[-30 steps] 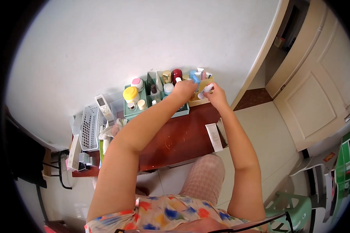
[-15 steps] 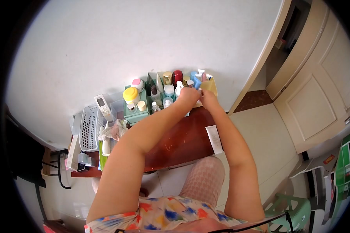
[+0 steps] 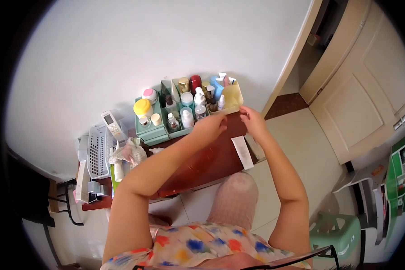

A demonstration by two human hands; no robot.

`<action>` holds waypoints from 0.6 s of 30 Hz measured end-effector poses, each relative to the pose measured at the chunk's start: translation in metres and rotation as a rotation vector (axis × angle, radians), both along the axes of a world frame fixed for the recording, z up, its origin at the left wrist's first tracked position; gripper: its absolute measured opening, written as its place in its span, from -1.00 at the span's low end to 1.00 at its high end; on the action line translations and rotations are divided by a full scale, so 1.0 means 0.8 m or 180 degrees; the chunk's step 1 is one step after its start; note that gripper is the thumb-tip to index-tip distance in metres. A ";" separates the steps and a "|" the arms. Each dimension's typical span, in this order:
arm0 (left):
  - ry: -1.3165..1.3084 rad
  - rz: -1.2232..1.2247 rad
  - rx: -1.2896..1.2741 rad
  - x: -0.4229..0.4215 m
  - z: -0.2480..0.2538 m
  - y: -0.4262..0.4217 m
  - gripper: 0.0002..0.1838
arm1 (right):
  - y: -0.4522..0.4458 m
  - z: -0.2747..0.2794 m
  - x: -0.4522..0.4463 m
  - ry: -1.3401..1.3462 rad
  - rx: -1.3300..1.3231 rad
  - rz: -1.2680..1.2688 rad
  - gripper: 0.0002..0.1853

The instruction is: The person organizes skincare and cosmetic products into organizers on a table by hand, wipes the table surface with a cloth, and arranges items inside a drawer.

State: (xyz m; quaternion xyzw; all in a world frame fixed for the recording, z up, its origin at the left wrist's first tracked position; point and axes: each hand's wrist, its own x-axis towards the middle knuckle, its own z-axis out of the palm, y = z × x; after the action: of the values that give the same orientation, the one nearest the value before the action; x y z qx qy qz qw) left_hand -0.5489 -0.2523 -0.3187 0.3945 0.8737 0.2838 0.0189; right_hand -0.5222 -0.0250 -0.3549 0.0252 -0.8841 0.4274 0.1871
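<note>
My left hand (image 3: 210,127) hovers over the front of the green organizer (image 3: 180,133), its fingers loosely bent and nothing visible in them. To its right, my right hand (image 3: 252,120) is open, fingers apart, by the front corner of the cream box (image 3: 233,100). A small clear bottle with a white top (image 3: 221,102) stands upright in that box, near its front left. A white pump bottle (image 3: 199,96), a clear round-topped jar (image 3: 200,111) and a white-capped bottle (image 3: 187,118) fill the organizer compartments closest to my left hand.
A white tube (image 3: 242,153) lies at the right end of the red-brown table (image 3: 195,159). Farther left are a yellow-lidded jar (image 3: 143,108), a remote control (image 3: 114,125), a white basket (image 3: 98,153) and a bubble-wrapped item (image 3: 128,154). A green stool (image 3: 335,234) stands lower right.
Both hands have drawn back from the organizer and cream box toward me and moved apart. The small clear bottle in the cream box now shows. The view has shifted slightly.
</note>
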 end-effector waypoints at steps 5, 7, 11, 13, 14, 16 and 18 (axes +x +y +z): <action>-0.3488 0.0212 0.1433 0.075 -0.064 -0.034 -0.53 | 0.028 0.035 0.115 -0.0440 0.0239 -0.0649 -0.50; -0.4208 0.0453 0.2077 0.100 -0.083 -0.034 -0.41 | 0.034 0.022 0.146 -0.0412 0.0462 -0.0802 -0.43; -0.4985 0.0642 0.2711 0.128 -0.104 -0.007 -0.24 | 0.021 -0.004 0.180 -0.0676 0.0310 -0.0946 -0.33; -0.5021 0.0648 0.2730 0.135 -0.107 0.012 -0.19 | 0.014 -0.010 0.185 -0.0855 0.0162 -0.1057 -0.31; -0.4993 0.0696 0.2713 0.139 -0.107 0.024 -0.17 | 0.016 -0.023 0.182 -0.0851 0.0246 -0.1124 -0.30; -0.5030 0.0757 0.2765 0.143 -0.106 0.044 -0.12 | 0.015 -0.034 0.179 -0.0815 0.0455 -0.1243 -0.32; -0.5158 0.0788 0.2895 0.142 -0.110 0.060 -0.05 | 0.007 -0.032 0.175 -0.0752 0.0692 -0.1344 -0.34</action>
State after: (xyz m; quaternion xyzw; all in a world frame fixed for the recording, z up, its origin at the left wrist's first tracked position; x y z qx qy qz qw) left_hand -0.4351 -0.2040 -0.4064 -0.0498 0.4351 0.7865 0.4354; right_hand -0.3821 -0.0197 -0.3802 -0.1899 -0.9262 0.2814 0.1638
